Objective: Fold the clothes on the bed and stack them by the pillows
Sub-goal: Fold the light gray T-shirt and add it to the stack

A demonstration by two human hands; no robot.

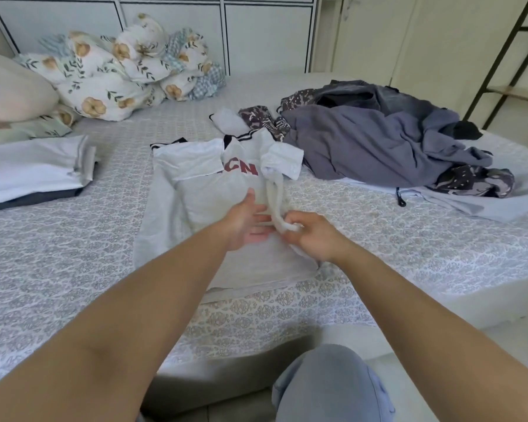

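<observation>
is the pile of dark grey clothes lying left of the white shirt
No, the dark grey pile lies right of the white shirt.

bare forearms (153, 303), no sleeves; grey trousers (329, 388) at the knee

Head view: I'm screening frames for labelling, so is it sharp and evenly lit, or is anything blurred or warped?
Head view: soft, even light, no glare or hard shadows; shirt and both hands, left and right, reasonably sharp; pillow at the left edge blurred; wide-angle warp bends the bed.
</observation>
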